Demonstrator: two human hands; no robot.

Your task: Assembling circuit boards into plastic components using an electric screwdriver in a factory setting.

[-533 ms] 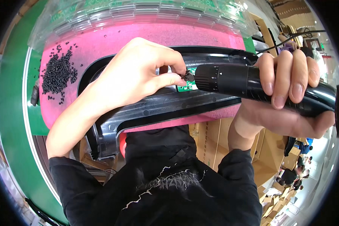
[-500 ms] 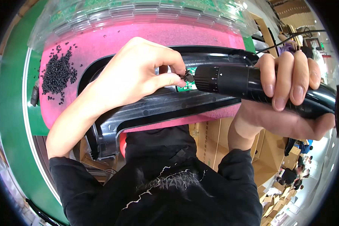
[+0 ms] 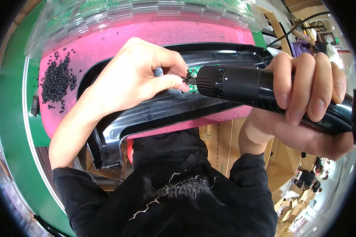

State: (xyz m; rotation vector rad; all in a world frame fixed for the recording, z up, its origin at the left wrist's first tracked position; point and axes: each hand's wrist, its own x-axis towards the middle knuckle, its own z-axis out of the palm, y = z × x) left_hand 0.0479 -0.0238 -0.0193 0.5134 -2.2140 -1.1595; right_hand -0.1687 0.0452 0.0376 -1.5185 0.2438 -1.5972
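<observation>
My right hand [image 3: 310,89] is wrapped around a black electric screwdriver [image 3: 237,83], held nearly level with its nose pointing left. Right at that nose, the thumb and forefinger of my left hand [image 3: 140,77] pinch small black screws [image 3: 188,78]. Beneath the fingertips and nose lies a small green circuit board [image 3: 193,88], partly covered by them. It sits inside a long, curved black plastic housing [image 3: 154,112], which rests on a pink mat. The screwdriver's bit and its exact contact point are hard to make out.
A heap of small black screws [image 3: 58,82] lies on the pink mat [image 3: 110,43] at the left. Stacked clear plastic trays [image 3: 146,14] with green boards line the back. Cardboard boxes [image 3: 221,148] stand below the table, and a black cable [image 3: 294,28] hangs at the right.
The screwdriver's nose has shifted slightly left, and its rear end sits a little lower with my right hand. My left hand keeps its pinch beside it. The whole view has moved slightly.
</observation>
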